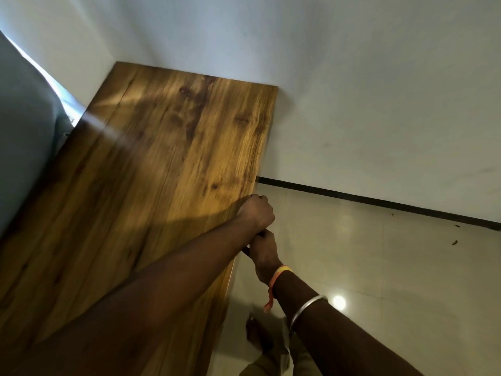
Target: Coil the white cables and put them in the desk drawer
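Observation:
No white cable shows in the head view, and no drawer front is visible. The wooden desk (162,164) runs from the bottom left to the white wall. My left hand (256,213) reaches across the top, its fingers curled down over the desk's right edge. My right hand (264,253) sits just below it at the same edge, closed around a small dark part (245,250) that peeks out under the desk top. The two hands touch. What lies under the edge is hidden. An orange thread and a silver bangle (307,310) are on my right wrist.
A grey curtain (21,131) hangs at the left beside the desk. White wall stands behind and to the right, with a black skirting (379,202) along the glossy tiled floor (379,267). My foot (254,332) stands on the floor by the desk.

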The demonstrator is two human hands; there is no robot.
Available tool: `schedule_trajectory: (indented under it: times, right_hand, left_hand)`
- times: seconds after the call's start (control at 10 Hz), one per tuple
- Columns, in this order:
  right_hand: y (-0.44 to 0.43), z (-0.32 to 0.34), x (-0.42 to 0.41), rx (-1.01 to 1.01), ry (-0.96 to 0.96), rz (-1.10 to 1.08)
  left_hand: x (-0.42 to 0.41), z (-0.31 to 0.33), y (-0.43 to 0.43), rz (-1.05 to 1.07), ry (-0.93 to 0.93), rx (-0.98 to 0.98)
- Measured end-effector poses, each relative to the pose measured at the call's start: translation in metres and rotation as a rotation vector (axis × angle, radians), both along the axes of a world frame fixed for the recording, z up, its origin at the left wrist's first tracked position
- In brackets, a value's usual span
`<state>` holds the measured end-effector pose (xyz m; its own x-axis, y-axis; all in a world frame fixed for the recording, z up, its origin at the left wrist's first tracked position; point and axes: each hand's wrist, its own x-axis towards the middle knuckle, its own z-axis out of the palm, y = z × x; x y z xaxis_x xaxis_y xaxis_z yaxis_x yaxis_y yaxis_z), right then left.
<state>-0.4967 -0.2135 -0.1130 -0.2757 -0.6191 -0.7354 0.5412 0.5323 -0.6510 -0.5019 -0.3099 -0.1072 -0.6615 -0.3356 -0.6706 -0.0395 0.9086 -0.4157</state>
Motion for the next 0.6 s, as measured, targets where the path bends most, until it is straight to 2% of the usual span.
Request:
schedule_trajectory:
  times: [0.3, 0.4, 0.5, 0.6]
  right_hand:
    - [0.001, 0.013, -0.011, -0.016, 0.032, 0.149]
    - [-0.005, 0.017, -0.013, 0.052, 0.199, 0.218]
    - [-0.018, 0.032, -0.011, 0.055, 0.353, 0.184]
    - [-0.031, 0.053, -0.014, -0.018, 0.559, 0.252]
  left_hand:
    - [0.022, 0.02, 0.004, -0.017, 0.016, -0.002]
    - [0.032, 0.032, 0.001, -0.013, 0.064, 0.013]
    - [0.047, 0.052, -0.003, 0.137, 0.164, 0.038]
    - [0.061, 0.069, -0.007, 0.305, 0.326, 0.036]
